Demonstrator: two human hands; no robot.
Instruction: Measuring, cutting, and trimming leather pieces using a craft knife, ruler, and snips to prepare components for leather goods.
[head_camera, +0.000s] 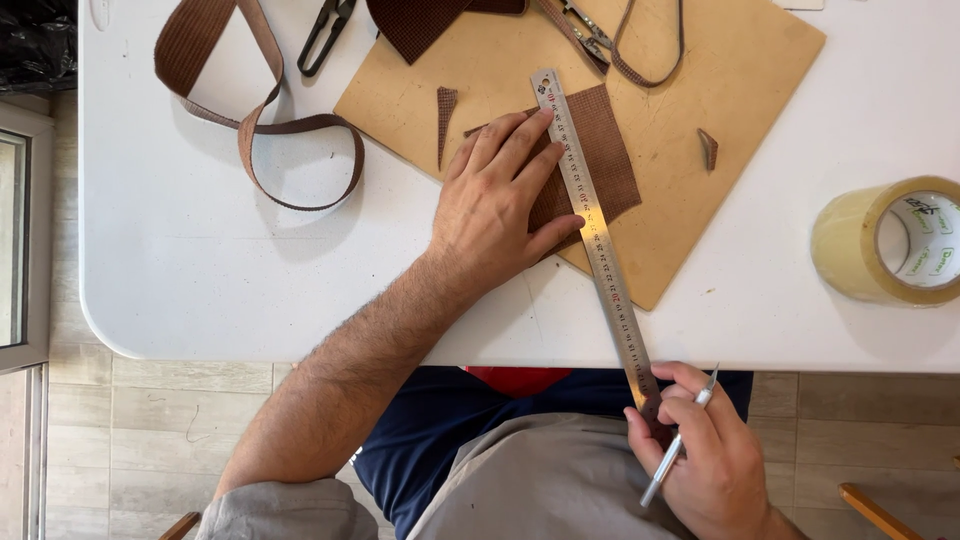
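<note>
My left hand (500, 205) lies flat with fingers spread on a brown woven fabric piece (610, 150), pressing it and the edge of a long steel ruler (592, 232) against a tan cutting board (720, 80). The ruler runs diagonally from the board past the white table's front edge. My right hand (705, 455), below the table edge, pinches the ruler's near end and also holds a thin silver craft knife (680, 445) between its fingers.
A brown webbing strap (250, 120) loops at the upper left beside black snips (322, 38). Small fabric offcuts (445, 115) lie on the board. A roll of clear packing tape (890, 240) stands at the right. A metal clasp with strap (600, 40) lies at the top.
</note>
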